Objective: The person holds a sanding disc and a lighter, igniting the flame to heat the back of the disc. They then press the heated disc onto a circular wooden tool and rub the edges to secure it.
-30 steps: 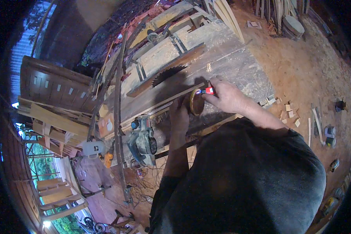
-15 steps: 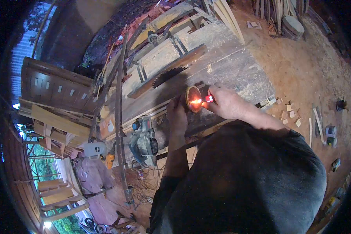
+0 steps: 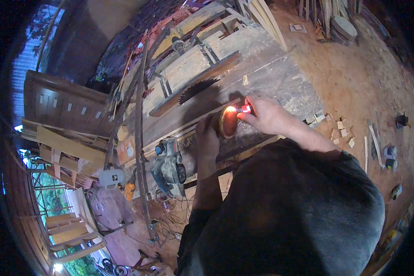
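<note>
My left hand (image 3: 207, 140) is closed at the left edge of a round brown disc (image 3: 228, 125), holding it tilted over the workbench. In my right hand (image 3: 267, 116) is a small red lighter (image 3: 245, 109), pinched between thumb and fingers. Its tip is right at the disc's upper part, where a bright orange-white glow shows. Both hands are above the dark, dusty bench top (image 3: 280, 76), close to a toothed circular saw blade (image 3: 198, 90) that rises from the table. My left fingertips are partly hidden behind the disc.
A belt sander (image 3: 169, 168) stands on the bench left of my left forearm. Beyond the saw blade lies a long wooden fence (image 3: 198, 83). An orange power tool (image 3: 129, 187) and a white jug (image 3: 111, 177) are farther left. Wood offcuts (image 3: 343, 132) lie on the ground at right.
My right hand has shifted slightly up with the lighter. The glow has moved from the disc's middle to its upper part, and the disc has turned, looking narrower now.
</note>
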`<state>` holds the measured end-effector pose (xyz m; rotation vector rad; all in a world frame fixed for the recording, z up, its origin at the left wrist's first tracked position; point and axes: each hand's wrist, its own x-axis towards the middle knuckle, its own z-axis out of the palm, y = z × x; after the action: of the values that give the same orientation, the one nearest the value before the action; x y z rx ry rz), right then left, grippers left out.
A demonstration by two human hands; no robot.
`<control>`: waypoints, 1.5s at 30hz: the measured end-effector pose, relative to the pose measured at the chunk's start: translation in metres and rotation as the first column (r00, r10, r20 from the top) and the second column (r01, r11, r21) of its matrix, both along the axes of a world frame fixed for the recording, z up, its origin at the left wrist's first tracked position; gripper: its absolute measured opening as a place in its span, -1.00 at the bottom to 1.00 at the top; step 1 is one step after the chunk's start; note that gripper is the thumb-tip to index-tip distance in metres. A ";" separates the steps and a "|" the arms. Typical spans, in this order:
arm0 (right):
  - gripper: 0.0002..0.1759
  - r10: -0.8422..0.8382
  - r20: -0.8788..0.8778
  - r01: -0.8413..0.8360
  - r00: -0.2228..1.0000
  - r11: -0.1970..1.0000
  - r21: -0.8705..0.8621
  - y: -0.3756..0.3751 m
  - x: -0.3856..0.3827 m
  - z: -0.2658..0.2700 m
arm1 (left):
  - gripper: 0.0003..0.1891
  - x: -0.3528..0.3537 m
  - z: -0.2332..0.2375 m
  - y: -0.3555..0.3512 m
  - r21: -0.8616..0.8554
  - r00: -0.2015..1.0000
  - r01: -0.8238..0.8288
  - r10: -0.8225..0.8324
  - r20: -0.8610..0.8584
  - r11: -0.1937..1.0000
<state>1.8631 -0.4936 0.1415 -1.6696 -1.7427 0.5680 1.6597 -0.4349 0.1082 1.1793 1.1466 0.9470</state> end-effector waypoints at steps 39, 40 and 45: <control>-0.61 0.124 0.018 -0.121 0.992 0.989 -0.090 -0.011 -0.013 -0.004 | -0.71 0.004 0.005 0.005 -0.017 0.951 -0.031 0.034 0.307 0.999; -0.62 0.107 -0.001 -0.107 0.994 0.987 -0.117 -0.011 -0.013 0.001 | -0.70 0.002 0.002 0.006 -0.029 0.958 -0.018 0.026 0.286 0.999; -0.61 0.061 0.035 -0.057 0.998 0.993 -0.102 -0.005 -0.012 -0.004 | -0.71 -0.008 -0.007 0.011 0.060 0.943 0.089 -0.104 0.317 0.994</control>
<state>1.8516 -0.4988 0.1374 -1.7126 -1.8224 0.6656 1.6517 -0.4241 0.1008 1.0603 0.8040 1.0493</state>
